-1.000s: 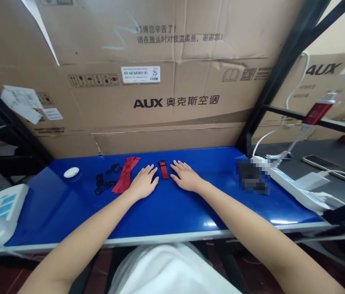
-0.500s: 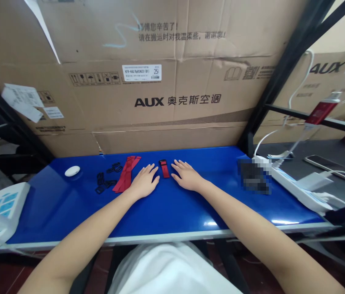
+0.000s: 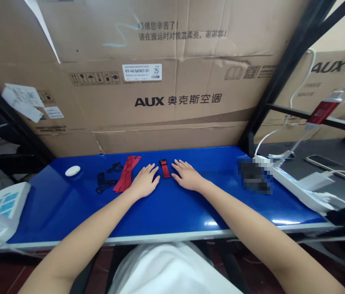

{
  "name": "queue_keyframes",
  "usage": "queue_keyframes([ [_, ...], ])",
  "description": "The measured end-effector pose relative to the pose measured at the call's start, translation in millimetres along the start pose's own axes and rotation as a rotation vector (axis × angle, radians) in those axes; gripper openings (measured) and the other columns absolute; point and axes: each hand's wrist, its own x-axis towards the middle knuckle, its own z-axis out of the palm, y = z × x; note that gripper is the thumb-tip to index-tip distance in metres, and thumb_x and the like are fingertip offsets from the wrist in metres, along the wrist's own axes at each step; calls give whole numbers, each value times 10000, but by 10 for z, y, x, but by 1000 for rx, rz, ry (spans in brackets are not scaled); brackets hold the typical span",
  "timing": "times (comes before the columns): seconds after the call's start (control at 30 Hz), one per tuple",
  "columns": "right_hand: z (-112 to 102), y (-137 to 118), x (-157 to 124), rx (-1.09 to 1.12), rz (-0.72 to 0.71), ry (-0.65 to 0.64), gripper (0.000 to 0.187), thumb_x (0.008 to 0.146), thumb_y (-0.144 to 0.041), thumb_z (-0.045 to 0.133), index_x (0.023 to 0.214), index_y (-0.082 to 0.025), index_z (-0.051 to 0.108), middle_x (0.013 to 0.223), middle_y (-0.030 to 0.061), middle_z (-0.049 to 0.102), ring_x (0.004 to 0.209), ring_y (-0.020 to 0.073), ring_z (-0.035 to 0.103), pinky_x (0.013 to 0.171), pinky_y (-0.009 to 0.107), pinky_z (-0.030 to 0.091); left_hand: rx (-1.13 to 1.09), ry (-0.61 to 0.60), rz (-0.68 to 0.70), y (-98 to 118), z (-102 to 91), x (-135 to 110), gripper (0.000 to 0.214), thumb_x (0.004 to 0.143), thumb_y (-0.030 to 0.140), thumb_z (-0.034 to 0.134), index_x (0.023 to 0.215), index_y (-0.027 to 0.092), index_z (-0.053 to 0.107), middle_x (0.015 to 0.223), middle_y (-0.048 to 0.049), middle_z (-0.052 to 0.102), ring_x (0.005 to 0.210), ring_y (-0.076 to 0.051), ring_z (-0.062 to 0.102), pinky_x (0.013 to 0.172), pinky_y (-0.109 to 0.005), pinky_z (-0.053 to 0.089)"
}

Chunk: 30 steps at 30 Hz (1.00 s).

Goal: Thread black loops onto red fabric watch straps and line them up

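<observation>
Both of my hands lie flat on a blue tabletop (image 3: 166, 212), fingers spread and holding nothing. Between them is a short red strap with a black buckle (image 3: 165, 169), touched by neither hand. My left hand (image 3: 144, 181) rests just right of several red webbing strips (image 3: 126, 175), which lie overlapped in a bundle. Left of the strips are several black plastic buckles (image 3: 105, 183), loosely scattered. My right hand (image 3: 187, 174) is a little to the right of the buckled strap.
A large cardboard box (image 3: 178, 114) stands along the back edge. At left are a round white object (image 3: 72, 170) and a white power strip (image 3: 10, 208). Another power strip (image 3: 297, 190) with cables runs along the right edge, near a blurred dark object (image 3: 255, 177). A person sits far left.
</observation>
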Motion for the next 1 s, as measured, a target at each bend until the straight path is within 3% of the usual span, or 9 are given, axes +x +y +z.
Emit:
queue_keyframes([
  [0.2, -31, -19, -27, 0, -53, 33, 582, 968, -423, 356, 1478, -144, 384, 1575, 122, 279, 1458, 306, 243, 1177, 490, 209, 86, 55, -36, 52, -7, -36, 524, 966, 429, 333, 1385, 157, 487, 1516, -127, 401, 1413, -289, 335, 1166, -452, 244],
  [0.37, -107, -158, -88, 32, -338, 92, 502, 939, -267, 391, 1428, -191, 468, 1524, 80, 400, 1394, 263, 366, 1131, 450, 313, 331, 235, -362, 6, -242, -110, 461, 919, 400, 399, 1192, 78, 582, 1272, -238, 556, 1235, -383, 458, 987, -495, 393],
  [0.47, -113, -228, -95, 43, -359, 68, 467, 949, -311, 388, 1367, -172, 545, 1450, 95, 499, 1330, 253, 455, 1108, 415, 357, 403, 237, -539, -155, -374, -135, 462, 896, 419, 439, 1138, 55, 589, 1183, -253, 584, 1170, -402, 479, 929, -503, 411],
  [0.67, -167, -66, -38, -28, -155, 53, 471, 964, -350, 349, 1300, -145, 608, 1385, 105, 565, 1266, 251, 534, 1062, 351, 418, 333, 63, -635, -448, -413, -108, 466, 881, 370, 485, 1155, 0, 558, 1169, -286, 584, 1129, -391, 544, 884, -442, 451],
  [0.83, -321, 390, 6, -109, 110, 26, 419, 923, -295, 414, 1252, -172, 643, 1322, 112, 615, 1161, 285, 608, 981, 371, 466, 242, 36, -708, -589, -417, -65, 572, 870, 404, 518, 1225, -43, 484, 1190, -314, 569, 1110, -398, 583, 873, -424, 466],
  [1.0, -404, 782, 33, -136, 281, -3, 382, 874, -269, 489, 1199, -201, 679, 1203, 114, 682, 1102, 287, 631, 930, 364, 485, 203, -15, -685, -676, -442, -58, 514, 874, 425, 513, 1184, 15, 536, 1176, -288, 596, 1115, -385, 595, 875, -415, 471],
])
